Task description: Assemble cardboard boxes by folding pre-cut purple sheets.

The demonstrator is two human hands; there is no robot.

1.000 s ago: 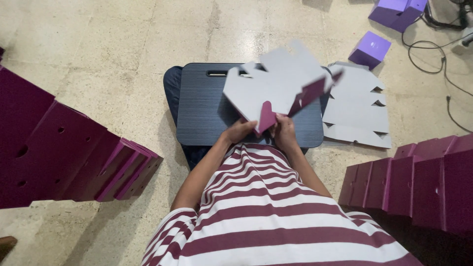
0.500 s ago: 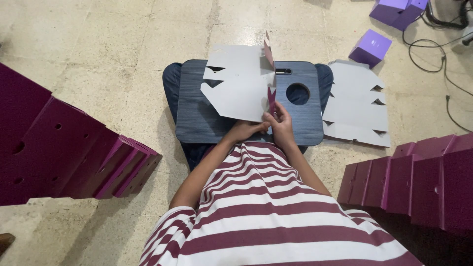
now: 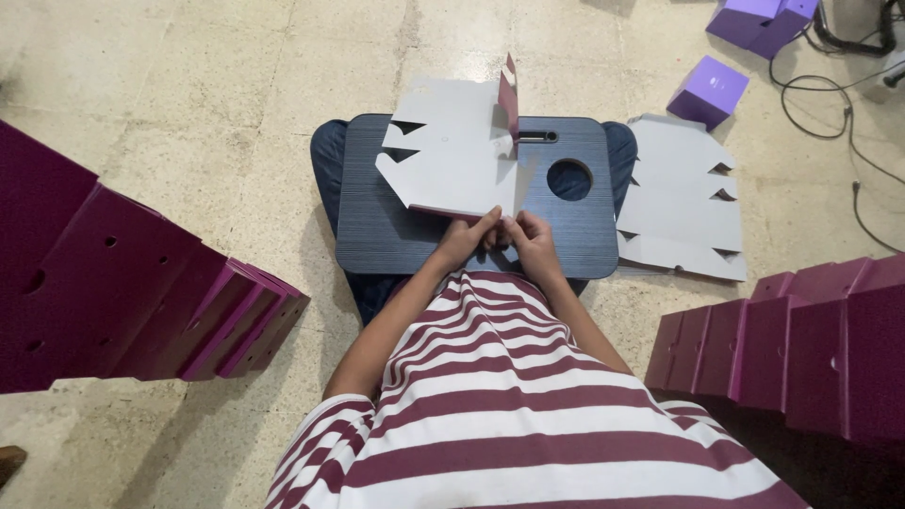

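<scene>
A flat die-cut cardboard box blank (image 3: 452,151), grey on its upper face and maroon underneath, lies on a dark blue lap tray (image 3: 396,226) across my knees. One narrow flap stands upright at its right side, showing maroon. My left hand (image 3: 467,238) pinches the blank's near edge. My right hand (image 3: 533,240) sits close beside it, fingers closed on the same near edge. Both forearms reach out from a maroon-and-white striped shirt.
A pile of flat grey blanks (image 3: 683,203) lies on the floor right of the tray. Rows of folded maroon boxes stand at left (image 3: 123,292) and right (image 3: 801,339). Purple boxes (image 3: 709,90) and black cables (image 3: 848,85) lie at far right.
The blank has come down from a raised, tilted position to lie flat on the lap tray, shifted left. My hands have moved to its near edge, and one flap now stands up.
</scene>
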